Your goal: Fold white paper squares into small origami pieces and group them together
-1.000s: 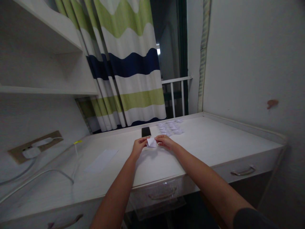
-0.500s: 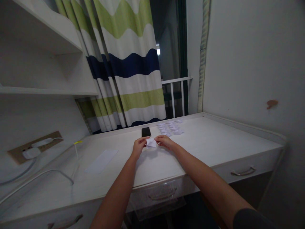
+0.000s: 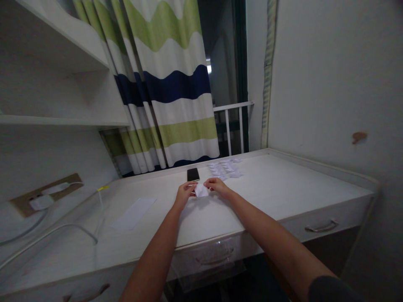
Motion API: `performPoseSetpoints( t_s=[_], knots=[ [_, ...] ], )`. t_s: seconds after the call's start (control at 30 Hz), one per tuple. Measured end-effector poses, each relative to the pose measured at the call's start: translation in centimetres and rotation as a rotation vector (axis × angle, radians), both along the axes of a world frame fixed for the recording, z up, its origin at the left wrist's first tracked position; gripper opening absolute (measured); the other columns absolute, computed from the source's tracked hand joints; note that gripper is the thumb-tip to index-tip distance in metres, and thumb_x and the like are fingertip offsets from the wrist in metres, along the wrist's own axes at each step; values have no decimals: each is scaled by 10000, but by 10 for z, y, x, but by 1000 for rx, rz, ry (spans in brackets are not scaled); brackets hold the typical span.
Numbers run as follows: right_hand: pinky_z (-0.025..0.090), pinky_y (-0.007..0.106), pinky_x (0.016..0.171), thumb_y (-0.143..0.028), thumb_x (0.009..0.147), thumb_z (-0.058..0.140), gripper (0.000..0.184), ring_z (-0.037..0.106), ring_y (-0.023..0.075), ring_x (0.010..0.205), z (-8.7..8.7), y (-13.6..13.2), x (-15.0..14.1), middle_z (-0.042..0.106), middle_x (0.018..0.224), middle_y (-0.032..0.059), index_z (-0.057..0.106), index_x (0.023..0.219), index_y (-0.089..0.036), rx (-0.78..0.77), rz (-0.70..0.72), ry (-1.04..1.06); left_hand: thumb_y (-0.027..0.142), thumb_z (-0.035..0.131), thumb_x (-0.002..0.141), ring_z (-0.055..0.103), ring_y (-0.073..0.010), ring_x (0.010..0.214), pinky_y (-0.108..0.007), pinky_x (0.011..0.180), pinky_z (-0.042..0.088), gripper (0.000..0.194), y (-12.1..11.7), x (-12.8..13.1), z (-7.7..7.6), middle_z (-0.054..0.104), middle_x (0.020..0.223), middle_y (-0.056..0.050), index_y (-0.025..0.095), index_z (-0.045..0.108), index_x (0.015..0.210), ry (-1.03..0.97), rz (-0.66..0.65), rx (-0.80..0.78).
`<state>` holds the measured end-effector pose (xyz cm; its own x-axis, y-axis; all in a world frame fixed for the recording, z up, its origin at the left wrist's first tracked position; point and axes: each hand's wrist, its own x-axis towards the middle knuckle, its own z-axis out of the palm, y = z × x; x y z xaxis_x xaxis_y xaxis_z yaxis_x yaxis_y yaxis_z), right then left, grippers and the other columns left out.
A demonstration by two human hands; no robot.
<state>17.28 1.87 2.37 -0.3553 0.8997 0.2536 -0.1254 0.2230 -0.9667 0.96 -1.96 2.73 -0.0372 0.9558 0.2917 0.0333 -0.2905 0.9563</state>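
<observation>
A small folded piece of white paper (image 3: 201, 191) is held between my two hands, just above the desk. My left hand (image 3: 185, 193) pinches its left side, and my right hand (image 3: 216, 186) grips its upper right corner with thumb and fingers. Behind my hands lies a dark phone (image 3: 193, 174). Several small folded paper pieces (image 3: 224, 168) sit in rows behind my right hand. To the left, a flat white paper sheet (image 3: 134, 214) rests on the desk.
The white desk (image 3: 267, 188) has drawers with metal handles along its front. White cables (image 3: 72, 225) run from a wall socket (image 3: 47, 195) across the left side. A striped curtain (image 3: 176, 86) hangs behind, and a shelf (image 3: 63, 121) juts out at upper left.
The folded paper has tilted and shifted slightly right and down between my fingers. Both hands keep hold of it, with only small finger movements.
</observation>
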Motion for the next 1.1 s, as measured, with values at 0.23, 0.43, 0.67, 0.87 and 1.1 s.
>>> performPoseSetpoints(
  t_s=[0.23,0.43,0.67,0.87,1.1],
  knots=[
    [319,219,497,-310,564,642,158,419,81,512,0,1,-3,506,522,-25,593,557,-160,132,-28,-25,339,692,526,565,-140,571,-251,520,463,378,1,2,-1,629,599,-39,119,642,829,56,-31,16],
    [312,213,474,-383,557,647,241,425,78,493,-1,1,-3,509,513,-19,608,584,-147,131,56,-74,325,672,550,553,-134,566,-244,516,454,365,0,2,1,616,582,-28,119,637,850,87,-39,48],
    [251,212,443,-401,592,623,272,356,67,451,-3,2,-3,449,450,-33,617,600,-129,263,11,-166,354,704,497,547,-136,560,-237,471,446,340,4,4,-6,590,592,-23,120,617,728,117,-40,15],
    [263,213,462,-386,584,616,274,372,73,478,-6,6,-6,464,477,-27,608,600,-112,316,6,-175,412,653,541,482,-95,472,-210,437,383,304,6,2,-7,568,543,-8,117,626,607,309,6,38],
    [260,214,469,-408,623,575,299,357,70,471,-1,2,-4,431,457,-38,572,544,-119,305,25,-162,412,643,549,451,-80,440,-205,449,364,289,4,2,-5,508,469,27,130,577,544,315,-21,65]
  ],
)
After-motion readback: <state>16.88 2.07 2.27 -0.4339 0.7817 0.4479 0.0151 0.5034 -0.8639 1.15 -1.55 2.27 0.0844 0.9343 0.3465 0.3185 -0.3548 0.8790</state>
